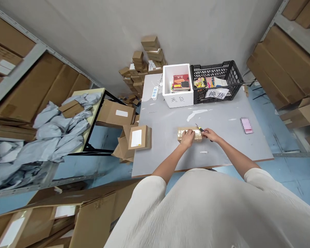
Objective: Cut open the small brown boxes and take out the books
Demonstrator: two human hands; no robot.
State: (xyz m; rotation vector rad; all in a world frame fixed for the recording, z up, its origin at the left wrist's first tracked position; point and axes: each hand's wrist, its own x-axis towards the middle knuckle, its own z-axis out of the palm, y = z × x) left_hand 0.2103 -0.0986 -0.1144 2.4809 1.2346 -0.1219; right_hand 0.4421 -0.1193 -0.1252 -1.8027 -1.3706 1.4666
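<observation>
A small cardboard box wrapped in shiny tape lies on the grey table, close to its front edge. My left hand rests over the box's top and grips it, fingers bent across the tape. At the box's right end, my right hand is closed around scissors with black and yellow handles. Their thin metal tip points up and left, above the box's far right corner. Whether the blades touch the tape I cannot tell.
Behind stand a white foam box and a black plastic crate holding books. A labelled carton sits at the table's left. A pixelated pink object lies right. Grey parcels cover a side table; cartons fill the shelves.
</observation>
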